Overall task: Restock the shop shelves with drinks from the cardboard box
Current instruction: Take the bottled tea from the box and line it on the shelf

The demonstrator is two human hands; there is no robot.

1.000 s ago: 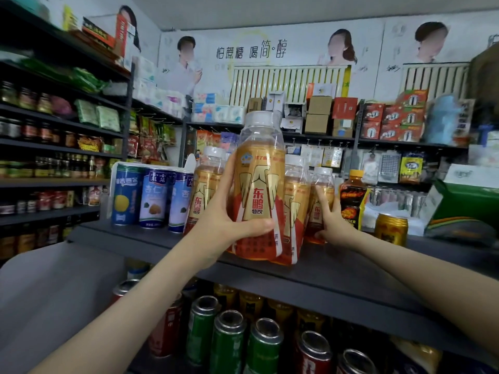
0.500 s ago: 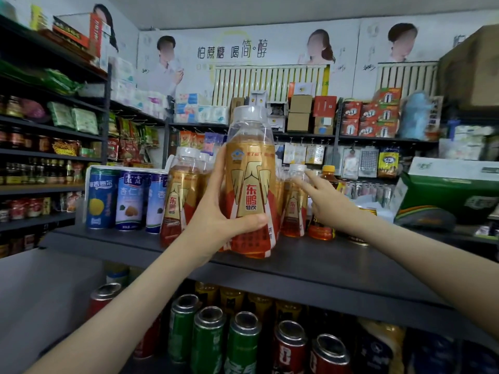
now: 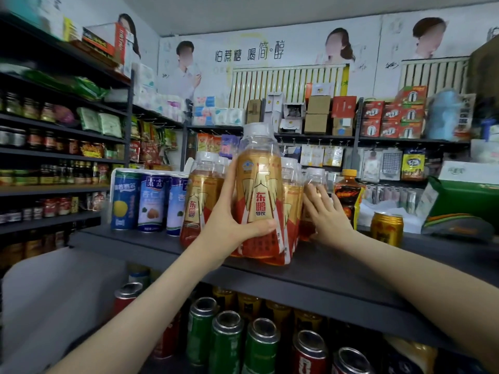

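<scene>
**Golden bottle at the shelf's front edge**

The left hand (image 3: 232, 228) had its grip clamped round the golden-labelled bottle (image 3: 259, 190), thumb across the label. The bottle stood upright near the front edge of the grey shelf (image 3: 337, 268); whether its base already touched could not be told. The right hand (image 3: 326, 214), fingers straight and spread, pressed against the matching bottles (image 3: 293, 184) behind. Doing it well probably meant steadying that row while sliding the held bottle straight back, label forward, clear of the dark yellow-capped bottle (image 3: 349, 195), and letting go only once it stood flat.
</scene>
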